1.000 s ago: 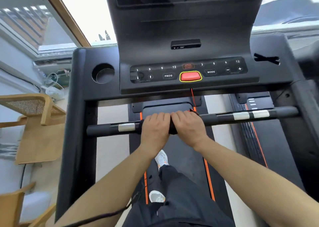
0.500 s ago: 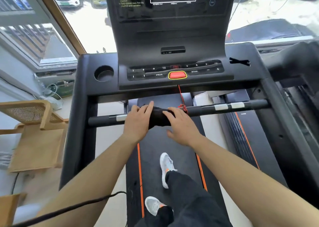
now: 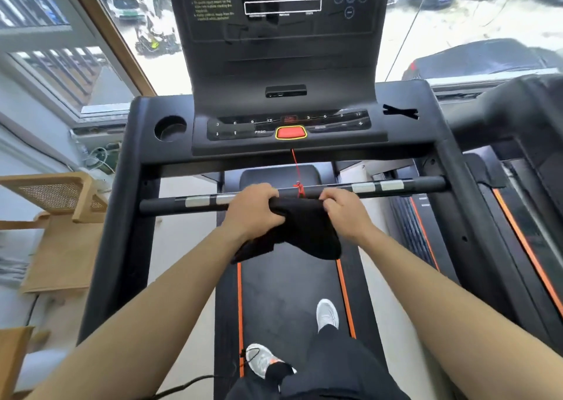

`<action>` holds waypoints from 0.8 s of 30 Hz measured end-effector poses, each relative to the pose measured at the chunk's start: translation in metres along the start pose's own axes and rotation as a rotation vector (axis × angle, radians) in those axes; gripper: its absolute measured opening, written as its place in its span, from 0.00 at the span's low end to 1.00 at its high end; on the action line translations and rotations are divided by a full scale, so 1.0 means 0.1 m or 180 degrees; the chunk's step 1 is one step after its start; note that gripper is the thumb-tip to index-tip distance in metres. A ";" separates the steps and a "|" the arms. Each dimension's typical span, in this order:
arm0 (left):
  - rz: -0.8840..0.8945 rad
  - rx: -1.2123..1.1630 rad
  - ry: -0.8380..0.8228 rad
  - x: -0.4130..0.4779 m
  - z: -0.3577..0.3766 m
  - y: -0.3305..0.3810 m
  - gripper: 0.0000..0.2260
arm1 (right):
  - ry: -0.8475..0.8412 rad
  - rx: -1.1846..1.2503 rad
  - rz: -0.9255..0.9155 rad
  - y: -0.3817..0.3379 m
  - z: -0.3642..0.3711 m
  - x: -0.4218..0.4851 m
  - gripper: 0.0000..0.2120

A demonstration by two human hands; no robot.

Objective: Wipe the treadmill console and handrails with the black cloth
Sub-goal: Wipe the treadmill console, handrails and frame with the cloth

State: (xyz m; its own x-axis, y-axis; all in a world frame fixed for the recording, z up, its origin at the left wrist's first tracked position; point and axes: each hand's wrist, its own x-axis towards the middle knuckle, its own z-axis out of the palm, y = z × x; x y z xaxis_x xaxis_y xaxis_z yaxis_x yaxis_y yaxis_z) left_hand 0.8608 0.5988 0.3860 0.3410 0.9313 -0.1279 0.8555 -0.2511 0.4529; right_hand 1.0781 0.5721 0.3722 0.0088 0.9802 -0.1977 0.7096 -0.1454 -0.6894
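Black cloth (image 3: 304, 235) stretched between both hands at front handrail (image 3: 170, 205).
Left hand (image 3: 254, 212) fingers curled round one corner; cloth hanging just below handrail, near red cord (image 3: 296, 168); right hand (image 3: 345, 214) fingers pinching other edge, probably spreading it flat to wipe.

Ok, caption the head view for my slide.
Left hand and right hand hold the black cloth by the handrail below the console.

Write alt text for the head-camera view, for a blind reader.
A left hand and right hand grip a black cloth at the treadmill's handrail bar, the cloth hanging down. Behind is the console with a red button.
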 end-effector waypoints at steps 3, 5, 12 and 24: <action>-0.0292 -0.0601 -0.0470 0.29 0.02 0.23 0.10 | 0.0077 -0.0061 0.0094 0.21 -0.42 0.14 0.04; -0.0355 -0.0574 -0.0571 0.53 0.06 0.39 0.11 | 0.0051 -0.0152 -0.0011 0.32 -0.67 0.34 0.04; -0.0788 0.1305 0.0875 1.08 0.41 0.76 0.22 | 0.0619 -0.2053 -0.0686 0.52 -0.79 0.99 0.19; -0.0251 0.1583 -0.1090 1.38 0.99 0.86 0.10 | -0.1492 -0.2324 -0.0828 0.73 -0.38 1.17 0.12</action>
State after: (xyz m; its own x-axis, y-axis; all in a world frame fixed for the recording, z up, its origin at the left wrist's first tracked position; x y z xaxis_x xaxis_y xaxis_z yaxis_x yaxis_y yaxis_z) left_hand 1.0200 0.6797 0.3196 0.3044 0.8351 -0.4582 0.9346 -0.3548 -0.0256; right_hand 1.1579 0.6817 0.3250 -0.3887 0.7918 -0.4711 0.9208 0.3509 -0.1701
